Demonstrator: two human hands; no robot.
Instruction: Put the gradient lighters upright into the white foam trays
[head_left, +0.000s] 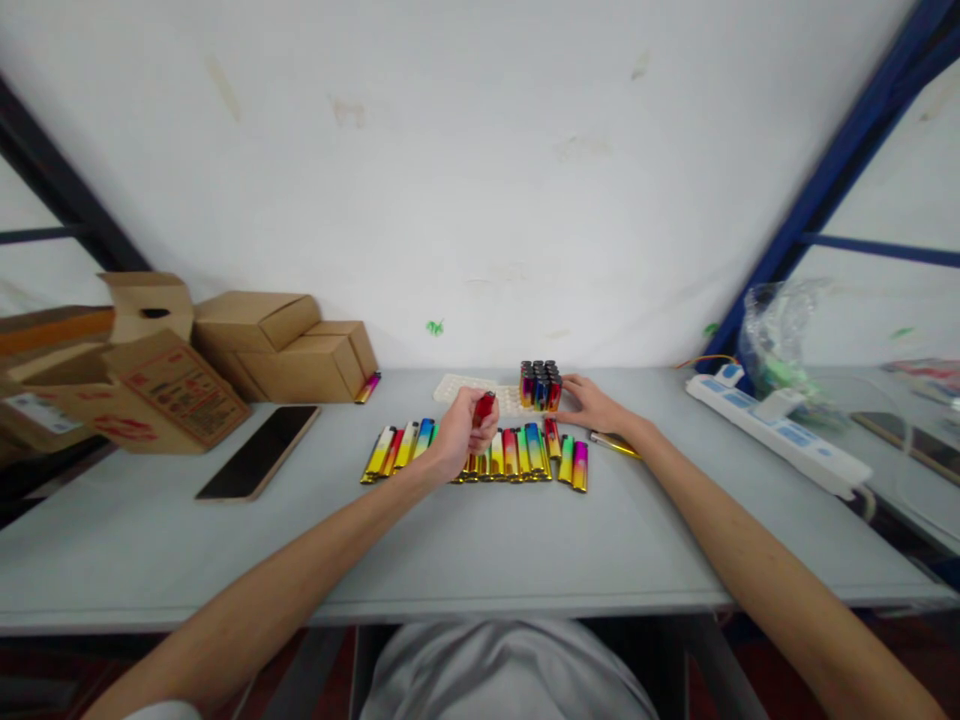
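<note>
My left hand (463, 432) is closed around a red lighter (485, 404), raised over a row of lighters. Those colourful lighters (511, 455) lie side by side on the table, their lower ends gold; my left hand hides some of them. At the back, a block of upright lighters (540, 387) with dark tops stands on a pale tray with small cells (452, 388). My right hand (592, 404) rests beside this block, fingers apart and touching its right side. Below it, a silver-and-gold lighter (615, 444) lies at an angle under my right wrist.
On the left are an open cardboard box (161, 385), closed cardboard boxes (300, 355) and a dark-screened phone (259, 453). One loose lighter (368, 388) lies against the boxes. To the right sit a white power strip (780, 430) and a clear plastic bag (780, 330). A wall closes off the back.
</note>
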